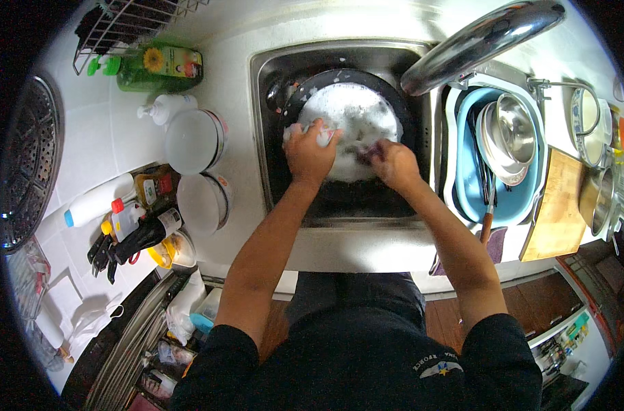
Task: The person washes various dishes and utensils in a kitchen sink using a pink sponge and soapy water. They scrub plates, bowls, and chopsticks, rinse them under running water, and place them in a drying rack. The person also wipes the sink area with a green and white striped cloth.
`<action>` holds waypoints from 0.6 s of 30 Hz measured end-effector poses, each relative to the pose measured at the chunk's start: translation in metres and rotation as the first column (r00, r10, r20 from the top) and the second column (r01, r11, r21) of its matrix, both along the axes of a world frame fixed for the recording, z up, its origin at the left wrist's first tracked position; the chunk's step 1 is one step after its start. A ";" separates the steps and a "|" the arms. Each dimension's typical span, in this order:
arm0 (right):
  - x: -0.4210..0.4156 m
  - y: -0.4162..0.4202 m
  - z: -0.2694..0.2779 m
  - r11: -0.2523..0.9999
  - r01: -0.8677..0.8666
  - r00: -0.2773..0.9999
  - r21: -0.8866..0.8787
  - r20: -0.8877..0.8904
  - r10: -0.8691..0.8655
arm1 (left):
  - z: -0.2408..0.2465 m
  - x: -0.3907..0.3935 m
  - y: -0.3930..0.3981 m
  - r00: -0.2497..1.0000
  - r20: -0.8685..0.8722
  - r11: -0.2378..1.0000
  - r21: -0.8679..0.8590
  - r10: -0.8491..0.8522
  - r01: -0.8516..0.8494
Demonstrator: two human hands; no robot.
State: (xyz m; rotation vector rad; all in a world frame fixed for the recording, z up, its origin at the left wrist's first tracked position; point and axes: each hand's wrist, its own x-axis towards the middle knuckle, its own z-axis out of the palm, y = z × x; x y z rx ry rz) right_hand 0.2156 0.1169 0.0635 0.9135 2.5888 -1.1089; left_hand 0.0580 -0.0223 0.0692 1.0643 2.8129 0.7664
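A dark round pan [365, 77] lies in the steel sink [337, 224], filled with white, foamy water [363, 103]. Over the pan's left side, my left hand [312, 154] grips a small white piece of tableware [325, 135] with red marks; fingers and foam hide most of its shape. My right hand [398, 164] is at the pan's right side, its fingers closed around a dark scrubber or cloth [371, 152], blurred. Beside the pan at the upper left, a dark rounded object [277, 96] is partly covered.
A chrome faucet [481, 43] arches over the sink's upper right. Right of it, a blue basin [465, 205] holds bowls and chopsticks; a wooden cutting board [553, 205] leans beyond. Left stand lidded containers [191, 141], a green soap bottle [158, 67] and a white pump bottle [168, 108].
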 end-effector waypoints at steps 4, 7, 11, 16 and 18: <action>0.001 -0.001 -0.004 0.973 0.232 0.973 -0.001 0.011 -0.232 | -0.006 0.008 0.005 0.994 0.088 0.997 -0.049 0.058 -0.054; -0.009 -0.019 -0.027 0.983 0.181 0.971 -0.040 -0.155 -0.185 | -0.046 0.015 0.006 0.969 0.195 0.987 -0.087 0.149 -0.134; -0.021 -0.031 -0.034 0.826 0.354 0.880 -0.438 -0.144 -0.453 | -0.073 0.024 0.008 0.741 0.598 0.947 -0.114 0.306 -0.299; -0.031 -0.051 -0.085 0.783 0.386 0.763 -0.487 -0.309 -0.568 | -0.071 0.036 0.011 0.346 0.910 0.859 -0.019 0.227 -0.511; -0.040 -0.059 -0.088 0.659 0.364 0.712 -0.658 -0.259 -0.653 | -0.074 0.034 0.008 0.314 0.935 0.830 0.042 0.163 -0.556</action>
